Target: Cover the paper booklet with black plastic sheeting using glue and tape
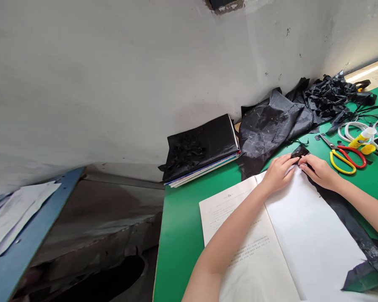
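Note:
An open book (pixel 239 214) with a blank white page (pixel 311 222) on its right side lies on the green table. A black plastic sheet (pixel 346 209) runs along and under that page's right edge, with a corner folded over the page at the bottom right. At the top of the page, my left hand (pixel 279 173) has its fingers bent together on a black fold of the sheet. My right hand (pixel 321 171) meets it there, pinching the same fold beside the page's top corner. Fingers partly hide the fold itself.
Right of my hands lie scissors (pixel 343 155) with red and yellow handles, a yellow glue stick (pixel 362 137) and its cap (pixel 368 149). Crumpled black plastic (pixel 271 126) lies along the wall. A black-covered book stack (pixel 220 134) sits at the table's back left.

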A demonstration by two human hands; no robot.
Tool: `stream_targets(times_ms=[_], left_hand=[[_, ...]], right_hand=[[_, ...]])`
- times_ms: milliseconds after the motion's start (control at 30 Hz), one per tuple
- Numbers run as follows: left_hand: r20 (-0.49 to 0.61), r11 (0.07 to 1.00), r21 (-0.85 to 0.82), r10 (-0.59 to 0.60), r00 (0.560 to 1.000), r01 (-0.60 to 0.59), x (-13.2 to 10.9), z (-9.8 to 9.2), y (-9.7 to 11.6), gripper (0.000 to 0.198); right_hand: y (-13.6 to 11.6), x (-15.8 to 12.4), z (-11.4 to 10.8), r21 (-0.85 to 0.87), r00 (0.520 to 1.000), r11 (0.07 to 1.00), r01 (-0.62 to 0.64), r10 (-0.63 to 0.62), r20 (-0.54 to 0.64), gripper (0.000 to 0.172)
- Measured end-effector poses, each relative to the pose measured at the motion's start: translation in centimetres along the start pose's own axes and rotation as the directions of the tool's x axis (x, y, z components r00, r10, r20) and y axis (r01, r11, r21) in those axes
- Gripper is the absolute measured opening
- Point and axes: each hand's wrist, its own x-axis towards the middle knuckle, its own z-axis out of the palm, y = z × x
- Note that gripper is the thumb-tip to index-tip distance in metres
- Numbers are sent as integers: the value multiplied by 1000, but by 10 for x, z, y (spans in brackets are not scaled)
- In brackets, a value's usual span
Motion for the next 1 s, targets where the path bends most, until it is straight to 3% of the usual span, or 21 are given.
stream_targets(times_ms=[233, 633, 833, 1000], left_hand=[[10, 1000, -22, -15, 1000, 15, 0, -1, 0, 49], [7, 1000, -18, -3, 1000, 3, 0, -1, 1, 48], [-25, 997, 8, 81, 996, -81, 0, -3, 2, 40], [33, 983, 54, 177, 984, -178, -1, -5, 7, 34]], right_hand=[[-4, 3, -5, -55, 990, 998, -19, 11, -141, 14], [-2, 1, -2, -44, 975, 995, -85, 74, -210, 10], [-1, 2, 0, -46, 955, 992, -117, 99, -280, 10], [-3, 2, -3, -11, 896, 970, -242, 219, -386, 17]])
